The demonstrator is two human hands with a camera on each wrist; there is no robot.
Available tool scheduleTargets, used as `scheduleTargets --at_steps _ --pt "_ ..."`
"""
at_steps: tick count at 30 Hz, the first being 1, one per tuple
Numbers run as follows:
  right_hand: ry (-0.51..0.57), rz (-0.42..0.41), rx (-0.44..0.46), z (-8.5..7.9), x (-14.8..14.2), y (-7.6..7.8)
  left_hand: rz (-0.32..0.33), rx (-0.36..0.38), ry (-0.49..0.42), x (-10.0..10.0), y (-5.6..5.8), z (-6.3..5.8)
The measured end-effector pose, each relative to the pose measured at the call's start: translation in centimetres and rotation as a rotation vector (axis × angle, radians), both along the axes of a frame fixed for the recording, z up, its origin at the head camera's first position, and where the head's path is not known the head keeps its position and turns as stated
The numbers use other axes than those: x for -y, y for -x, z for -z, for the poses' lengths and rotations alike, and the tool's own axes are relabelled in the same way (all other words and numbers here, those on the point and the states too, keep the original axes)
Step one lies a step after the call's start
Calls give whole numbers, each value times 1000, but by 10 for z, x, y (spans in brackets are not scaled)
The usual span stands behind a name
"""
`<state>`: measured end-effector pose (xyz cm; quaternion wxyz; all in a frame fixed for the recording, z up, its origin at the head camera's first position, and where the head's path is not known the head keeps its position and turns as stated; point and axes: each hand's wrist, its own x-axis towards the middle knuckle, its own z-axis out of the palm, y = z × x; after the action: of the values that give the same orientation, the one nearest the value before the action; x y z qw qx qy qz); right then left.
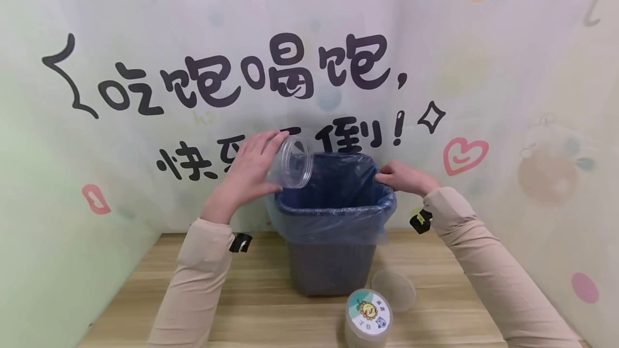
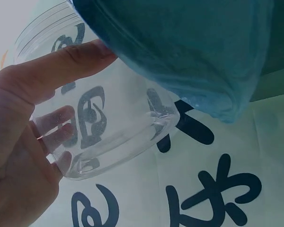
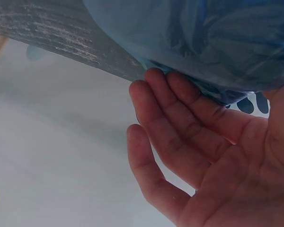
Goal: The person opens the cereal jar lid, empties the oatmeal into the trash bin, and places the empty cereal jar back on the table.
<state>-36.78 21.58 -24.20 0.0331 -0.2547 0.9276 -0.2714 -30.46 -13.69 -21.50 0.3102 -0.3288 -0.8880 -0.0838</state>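
My left hand point(image 1: 245, 173) grips a clear plastic jar point(image 1: 296, 162) by its side, tipped over with its open mouth facing right above the bin's left rim. In the left wrist view the thumb and fingers spread round the see-through wall of the jar point(image 2: 118, 109). A grey trash bin point(image 1: 333, 267) lined with a blue plastic bag point(image 1: 333, 227) stands on the table. At the bin's right rim, my right hand point(image 1: 406, 176) holds the bag-covered edge. Its fingers point(image 3: 168, 127) lie along the outside under the bag's fold, while the thumb is largely hidden.
In front of the bin stands a second jar point(image 1: 367, 332) with a cartoon sticker on its lid. A round translucent lid point(image 1: 394, 290) lies just behind it on the wooden table point(image 1: 261, 283). Close behind the bin is a printed wall covering point(image 1: 314, 9).
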Motion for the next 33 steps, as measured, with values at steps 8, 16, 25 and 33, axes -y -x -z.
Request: scheduleTargets --at_steps 8,16,25,33 --pt "6 -7 8 2 0 -1 53 -82 -136 21 -2 16" --pt "49 -21 9 1 1 -2 25 -18 -309 60 -12 32" --pt "46 -21 10 0 -1 -2 10 154 -497 88 -10 78" --pt "43 -10 4 1 -1 -1 -24 413 -644 103 -9 157"
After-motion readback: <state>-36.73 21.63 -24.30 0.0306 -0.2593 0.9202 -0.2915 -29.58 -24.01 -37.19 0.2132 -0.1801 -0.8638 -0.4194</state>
